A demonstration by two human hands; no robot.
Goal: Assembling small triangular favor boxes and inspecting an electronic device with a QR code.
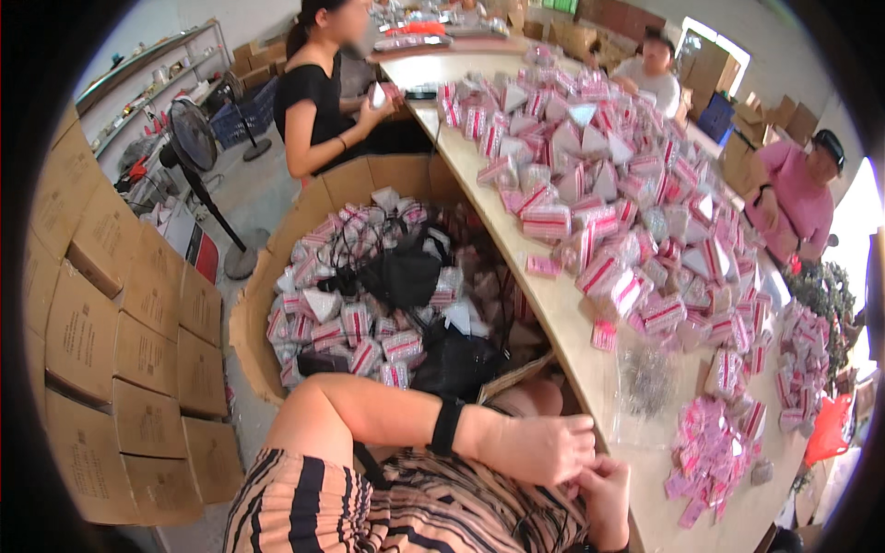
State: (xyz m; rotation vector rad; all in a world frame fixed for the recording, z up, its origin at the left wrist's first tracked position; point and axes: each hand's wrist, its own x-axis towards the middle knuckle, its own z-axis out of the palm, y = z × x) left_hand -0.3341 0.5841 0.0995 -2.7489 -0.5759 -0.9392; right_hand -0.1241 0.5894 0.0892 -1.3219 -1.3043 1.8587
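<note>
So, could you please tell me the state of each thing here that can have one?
Left hand, fingers curled; anything held is hidden
Right hand, fingers bent, close against the left
Wristband, worn on the left wrist
Packets, heaped on the table
Tags, loose pile
Large carton, open, filled
Boxes, closed, stacked
Fan, upright; spinning or not, unclear

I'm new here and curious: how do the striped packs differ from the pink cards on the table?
The packs are bulky; the cards look small and flat. The packs are whitish with pink stripes; the cards are mostly pink. The packs make a wide heap; the cards, a smaller one. Both lie jumbled on the table.
</note>
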